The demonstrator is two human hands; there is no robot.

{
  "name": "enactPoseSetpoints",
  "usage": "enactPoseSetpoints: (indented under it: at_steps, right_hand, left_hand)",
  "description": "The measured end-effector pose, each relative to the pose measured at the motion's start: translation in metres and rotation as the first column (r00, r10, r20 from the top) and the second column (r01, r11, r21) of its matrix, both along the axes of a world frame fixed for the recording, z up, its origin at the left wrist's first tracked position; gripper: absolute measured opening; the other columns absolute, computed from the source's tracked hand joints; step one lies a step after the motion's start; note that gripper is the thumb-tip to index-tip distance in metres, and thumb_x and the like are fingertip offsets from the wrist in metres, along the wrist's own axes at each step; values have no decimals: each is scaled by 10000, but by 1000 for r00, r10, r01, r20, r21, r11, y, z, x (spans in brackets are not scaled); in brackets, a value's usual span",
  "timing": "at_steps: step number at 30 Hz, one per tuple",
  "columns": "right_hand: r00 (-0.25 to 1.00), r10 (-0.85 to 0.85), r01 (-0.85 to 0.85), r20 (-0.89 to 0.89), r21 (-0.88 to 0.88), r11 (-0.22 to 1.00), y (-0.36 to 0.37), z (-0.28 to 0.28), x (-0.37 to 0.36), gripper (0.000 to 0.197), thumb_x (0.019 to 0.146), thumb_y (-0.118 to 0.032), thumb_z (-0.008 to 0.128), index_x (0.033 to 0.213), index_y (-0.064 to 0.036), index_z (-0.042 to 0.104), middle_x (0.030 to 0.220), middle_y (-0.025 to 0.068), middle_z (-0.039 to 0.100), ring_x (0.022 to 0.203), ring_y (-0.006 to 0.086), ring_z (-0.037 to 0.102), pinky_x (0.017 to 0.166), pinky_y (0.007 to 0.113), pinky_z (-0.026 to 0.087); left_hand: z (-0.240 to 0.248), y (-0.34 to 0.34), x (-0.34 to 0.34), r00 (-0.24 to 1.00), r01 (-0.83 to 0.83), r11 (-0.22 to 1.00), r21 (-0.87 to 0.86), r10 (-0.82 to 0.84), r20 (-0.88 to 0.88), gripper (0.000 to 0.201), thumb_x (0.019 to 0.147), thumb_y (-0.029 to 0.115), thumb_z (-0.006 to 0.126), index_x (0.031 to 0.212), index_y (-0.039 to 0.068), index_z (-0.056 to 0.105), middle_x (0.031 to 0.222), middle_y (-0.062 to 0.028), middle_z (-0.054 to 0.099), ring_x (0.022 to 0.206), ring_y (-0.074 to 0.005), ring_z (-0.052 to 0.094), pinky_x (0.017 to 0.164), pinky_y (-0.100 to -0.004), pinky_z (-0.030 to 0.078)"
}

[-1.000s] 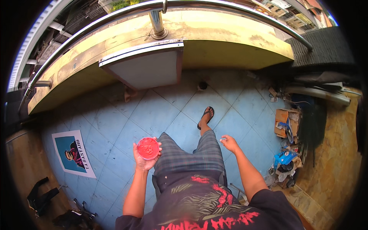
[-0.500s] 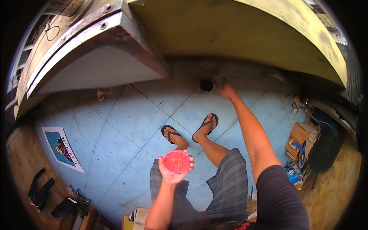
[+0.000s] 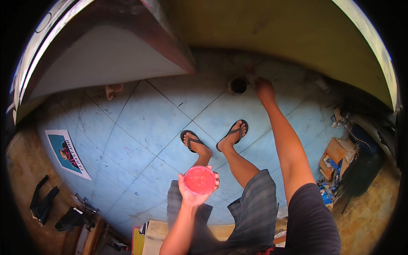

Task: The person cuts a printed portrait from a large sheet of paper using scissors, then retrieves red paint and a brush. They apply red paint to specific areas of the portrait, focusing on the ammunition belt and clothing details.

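My left hand [image 3: 194,199] cups a round, shallow red-pink tub [image 3: 199,179] from below, its fingers curled around the side. A lumpy pink substance shows inside it. My right arm stretches far forward under the yellow panel [image 3: 276,32], and my right hand [image 3: 265,90] is closed around a small pale, flat piece [image 3: 250,77], too dim to name. Just left of that hand is a round, dark-mouthed thing [image 3: 238,86], like a can or pot seen from above. Shadow covers much of the hand's fingers.
A large grey-white panel with a reddish edge [image 3: 102,63] overhangs the left. Blue floor tiles [image 3: 140,123] lie under my sandalled feet. A poster [image 3: 68,154] lies left; cardboard and clutter [image 3: 338,157] are piled right. A black clamp-like item [image 3: 43,199] rests lower left.
The view has shifted, with the overhead panels filling more of the top. My right hand has moved slightly right and up in the picture; my left hand still holds the tub.
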State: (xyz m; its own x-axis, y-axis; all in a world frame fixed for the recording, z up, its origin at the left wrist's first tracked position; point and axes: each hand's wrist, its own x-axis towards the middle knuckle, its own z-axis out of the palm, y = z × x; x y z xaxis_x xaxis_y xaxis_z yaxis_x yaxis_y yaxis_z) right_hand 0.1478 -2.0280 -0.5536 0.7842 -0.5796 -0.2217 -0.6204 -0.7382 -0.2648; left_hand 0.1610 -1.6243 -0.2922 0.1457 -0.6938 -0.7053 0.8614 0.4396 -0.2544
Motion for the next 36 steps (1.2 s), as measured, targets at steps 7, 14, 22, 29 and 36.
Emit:
enactPoseSetpoints:
  at_steps: [7, 14, 22, 29, 36]
  right_hand:
    - [891, -426, 374, 157, 278, 885, 12, 61, -33, 195, 849, -149, 613, 965, -26, 708, 921, 204, 693, 866, 372, 670, 754, 391, 519]
    - [898, -440, 429, 31, 171, 887, 19, 59, -21, 197, 845, -161, 615, 955, -30, 711, 915, 219, 687, 893, 398, 661, 766, 421, 522]
    - [898, -438, 426, 49, 163, 890, 40, 64, -19, 212, 849, -173, 604, 974, -35, 706, 970, 229, 678, 933, 412, 645, 794, 460, 517]
    - [921, -388, 380, 32, 146, 914, 34, 63, -22, 191, 850, -166, 594, 939, -32, 699, 954, 220, 682, 922, 410, 647, 794, 470, 515]
    - [906, -420, 424, -61, 119, 898, 40, 89, -56, 186, 868, -148, 607, 987, -31, 690, 923, 206, 697, 849, 395, 671, 754, 449, 537]
  left_hand:
    - [15, 22, -11, 999, 0, 998, 63, 2, -32, 1000, 723, 780, 601, 1336, 4, 456, 1159, -237, 587, 985, -346, 588, 797, -403, 496]
    - [18, 22, -16, 998, -38, 995, 91, 42, -36, 1001, 726, 777, 602, 1336, -3, 453, 1160, -239, 589, 991, -346, 591, 800, -403, 495]
    - [20, 37, -21, 997, -66, 991, 114, 68, -19, 1004, 736, 793, 568, 1342, 1, 447, 1157, -234, 593, 980, -345, 595, 801, -401, 490]
    - [26, 47, -24, 994, -107, 987, 118, 109, -6, 991, 744, 785, 563, 1345, 7, 446, 1145, -227, 599, 967, -334, 601, 801, -403, 491]
    - [53, 61, -19, 988, -152, 979, 138, 151, 16, 985, 741, 822, 515, 1329, 33, 482, 1144, -215, 594, 959, -320, 595, 792, -398, 488]
